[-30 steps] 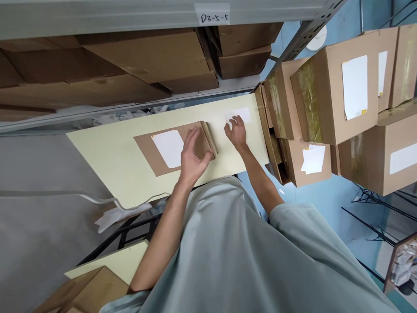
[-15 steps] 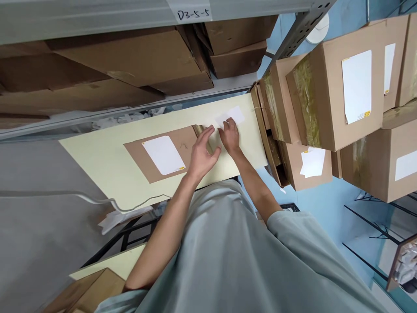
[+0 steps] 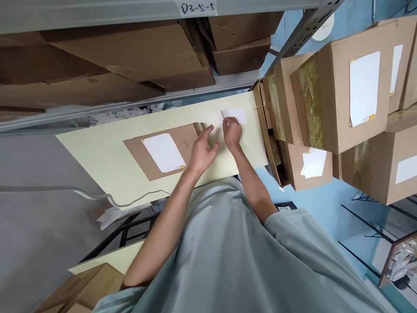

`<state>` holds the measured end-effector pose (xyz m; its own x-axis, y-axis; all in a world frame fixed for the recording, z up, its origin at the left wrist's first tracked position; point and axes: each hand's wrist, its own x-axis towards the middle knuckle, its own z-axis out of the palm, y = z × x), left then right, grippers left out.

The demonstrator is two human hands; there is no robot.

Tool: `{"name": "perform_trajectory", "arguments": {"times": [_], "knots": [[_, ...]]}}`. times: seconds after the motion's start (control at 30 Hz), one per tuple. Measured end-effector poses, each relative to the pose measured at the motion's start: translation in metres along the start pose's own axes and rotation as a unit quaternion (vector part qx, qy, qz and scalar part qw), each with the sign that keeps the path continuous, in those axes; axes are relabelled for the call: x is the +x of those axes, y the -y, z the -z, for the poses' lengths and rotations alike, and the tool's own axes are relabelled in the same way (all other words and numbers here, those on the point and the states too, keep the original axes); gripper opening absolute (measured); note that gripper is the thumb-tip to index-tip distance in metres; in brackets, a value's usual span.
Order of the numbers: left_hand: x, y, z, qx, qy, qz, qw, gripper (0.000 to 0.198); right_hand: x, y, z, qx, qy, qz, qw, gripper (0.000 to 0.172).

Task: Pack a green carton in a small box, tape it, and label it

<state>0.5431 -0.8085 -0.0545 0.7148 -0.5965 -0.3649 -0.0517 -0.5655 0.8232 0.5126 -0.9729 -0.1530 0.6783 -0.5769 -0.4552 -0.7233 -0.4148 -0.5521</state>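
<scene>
A flat cardboard box (image 3: 133,150) with a white label (image 3: 163,152) on top lies on the pale yellow tabletop (image 3: 107,139). Beside its right end, my left hand (image 3: 202,152) is open, fingers and thumb spread, holding nothing. Farther right, my right hand (image 3: 232,132) is closed at the lower edge of a white paper slip (image 3: 238,114). The slip's left edge shows a dark line, as if lifted; my fingers partly cover the paper.
Taped cartons (image 3: 355,91) are stacked right of the table. A metal shelf (image 3: 124,17) holding brown boxes (image 3: 130,52) runs along the far side. A white cable (image 3: 74,189) crosses at the left; another box (image 3: 94,287) sits at lower left.
My right hand's fingers have curled inward at the paper slip, where they were stretched out over it. My left hand stays open beside the box. The view has shifted slightly.
</scene>
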Motion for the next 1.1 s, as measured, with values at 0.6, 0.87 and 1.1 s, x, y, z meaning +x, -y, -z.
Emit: {"name": "perform_trajectory", "arguments": {"times": [0.6,0.87,1.1], "knots": [[0.133,0.026,-0.102,0.143,0.177,-0.128,0.965,0.094,-0.017,-0.065,0.093,0.158,-0.105,-0.044,0.981,0.065],[0.135,0.025,-0.113,0.157,0.166,-0.114,0.967,0.093,-0.019,-0.071,0.101,0.079,-0.123,-0.087,0.986,0.058],[0.134,0.023,-0.111,0.19,0.167,-0.104,0.962,0.087,-0.019,-0.075,0.095,0.091,-0.134,-0.118,0.98,0.046]]}}
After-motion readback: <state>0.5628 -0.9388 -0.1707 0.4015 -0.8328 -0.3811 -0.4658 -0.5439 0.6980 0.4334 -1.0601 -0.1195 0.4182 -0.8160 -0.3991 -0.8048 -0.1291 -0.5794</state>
